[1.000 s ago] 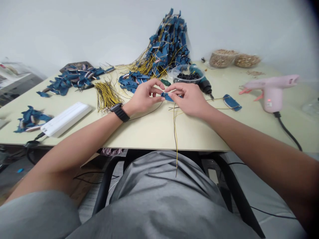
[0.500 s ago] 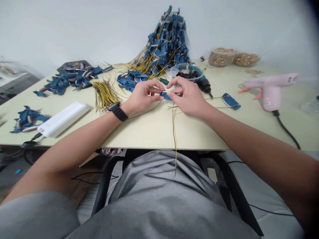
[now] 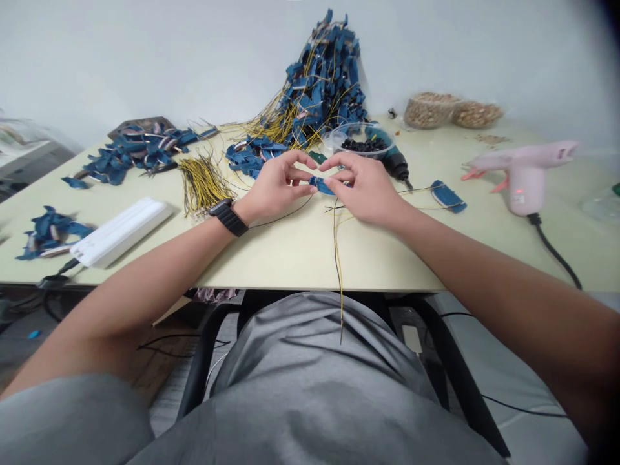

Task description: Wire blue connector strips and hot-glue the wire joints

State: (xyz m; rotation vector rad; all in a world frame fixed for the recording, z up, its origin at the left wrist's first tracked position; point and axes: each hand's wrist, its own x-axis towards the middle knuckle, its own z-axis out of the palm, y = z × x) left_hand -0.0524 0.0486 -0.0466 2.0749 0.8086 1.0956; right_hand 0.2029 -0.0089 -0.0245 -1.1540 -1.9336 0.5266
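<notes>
A small blue piece point(image 3: 321, 186) with thin wires is pinched at its two ends, between my left hand point(image 3: 281, 184) and my right hand point(image 3: 365, 187). The index fingers of both hands arch above it. Yellow and black wires point(image 3: 338, 258) hang below my right hand, over the table's front edge onto the grey shirt. Part of the piece is hidden by my fingers. To the right of my right hand lies another blue piece point(image 3: 448, 196) with dark wires. A bundle of yellow and black wires point(image 3: 203, 183) rests left of my left hand.
Behind my hands rises a tall heap of wired blue pieces point(image 3: 324, 84). A clear tub of black parts point(image 3: 363, 143) and a power screwdriver point(image 3: 398, 165) stand near. A pink glue gun point(image 3: 526, 174) is at right, a white box point(image 3: 121, 232) at left, bags of brownish bits point(image 3: 430, 111) behind.
The view has shifted very slightly. My hands keep hold of the blue piece in almost the same pose.
</notes>
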